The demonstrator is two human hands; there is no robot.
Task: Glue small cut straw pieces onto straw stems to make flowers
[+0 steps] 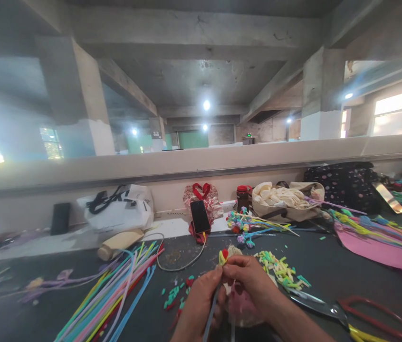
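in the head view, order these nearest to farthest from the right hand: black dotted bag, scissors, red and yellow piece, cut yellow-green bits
From the right hand:
1. red and yellow piece, at its fingertips
2. cut yellow-green bits, just right
3. scissors, farther right
4. black dotted bag, back right
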